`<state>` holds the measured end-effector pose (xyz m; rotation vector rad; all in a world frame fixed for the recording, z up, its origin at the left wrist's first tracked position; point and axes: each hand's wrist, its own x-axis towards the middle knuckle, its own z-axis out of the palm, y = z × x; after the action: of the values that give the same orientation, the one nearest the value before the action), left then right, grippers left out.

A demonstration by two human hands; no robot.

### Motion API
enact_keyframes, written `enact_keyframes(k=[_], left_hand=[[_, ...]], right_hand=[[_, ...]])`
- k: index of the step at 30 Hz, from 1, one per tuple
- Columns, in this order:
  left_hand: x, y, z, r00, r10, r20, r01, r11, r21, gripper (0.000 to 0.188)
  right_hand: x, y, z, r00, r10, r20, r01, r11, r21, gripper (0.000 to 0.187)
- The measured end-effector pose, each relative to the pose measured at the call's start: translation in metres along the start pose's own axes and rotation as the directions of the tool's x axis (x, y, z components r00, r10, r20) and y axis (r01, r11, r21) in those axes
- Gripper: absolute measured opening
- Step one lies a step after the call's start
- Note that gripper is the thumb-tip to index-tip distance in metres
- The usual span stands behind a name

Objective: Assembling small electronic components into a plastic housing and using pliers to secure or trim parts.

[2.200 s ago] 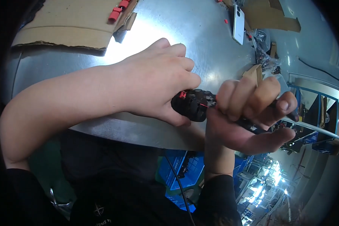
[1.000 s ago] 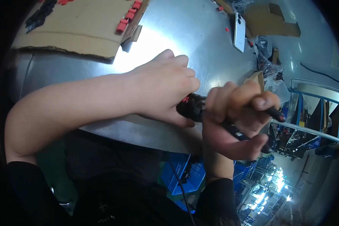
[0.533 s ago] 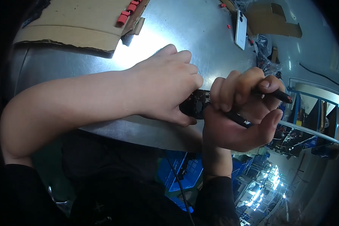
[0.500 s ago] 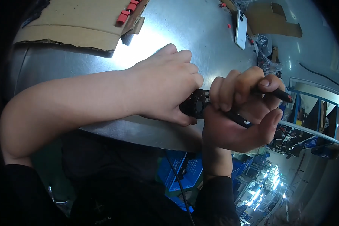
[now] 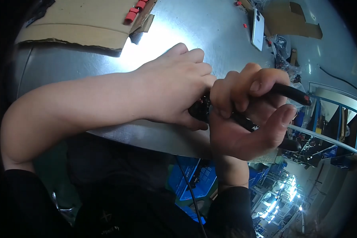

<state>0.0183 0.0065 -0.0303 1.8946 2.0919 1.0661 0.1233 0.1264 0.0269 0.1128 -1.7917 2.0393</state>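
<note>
I see left hand point(image 5: 176, 85) gripping black part point(image 5: 199, 109), right hand point(image 5: 244, 97) curled around black-handled tool point(image 5: 292, 95). Tool judged stiff, fairly heavy; I'd hold mid-handle.

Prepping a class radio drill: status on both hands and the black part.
Left hand gripping black part. Right hand curled around black handle. Hands partly cover part.
</note>
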Motion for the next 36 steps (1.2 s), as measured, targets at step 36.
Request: enact_keyframes(k=[36], left_hand=[[0.001,-0.011,-0.003,0.990,-0.017,0.139,0.037,0.989,-0.143,0.047]], right_hand=[[0.069,0.034,-0.056,0.601,-0.230,0.766,-0.286,0.833,0.474,0.020]])
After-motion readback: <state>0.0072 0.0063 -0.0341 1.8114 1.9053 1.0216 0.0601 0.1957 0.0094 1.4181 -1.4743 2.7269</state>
